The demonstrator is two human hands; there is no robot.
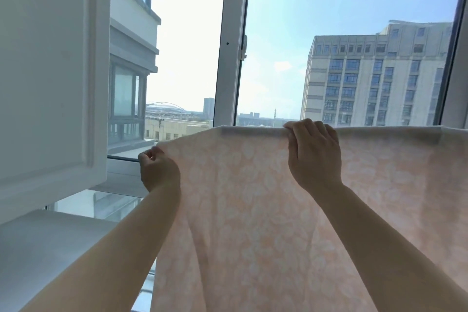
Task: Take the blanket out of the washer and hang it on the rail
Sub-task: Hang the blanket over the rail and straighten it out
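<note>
A pale peach blanket (243, 205) with a faint white leaf pattern hangs in front of me, its top fold running level across the right half of the view. The rail itself is hidden under that fold. My right hand (312, 152) grips the top fold, fingers curled over it. My left hand (158, 168) pinches the blanket's left edge, which slopes down from the fold. The washer is out of view.
A white cabinet door (50, 71) stands open at the left. Behind the blanket is a white window frame (229, 40) with tall buildings outside. A white ledge (45, 240) lies at the lower left.
</note>
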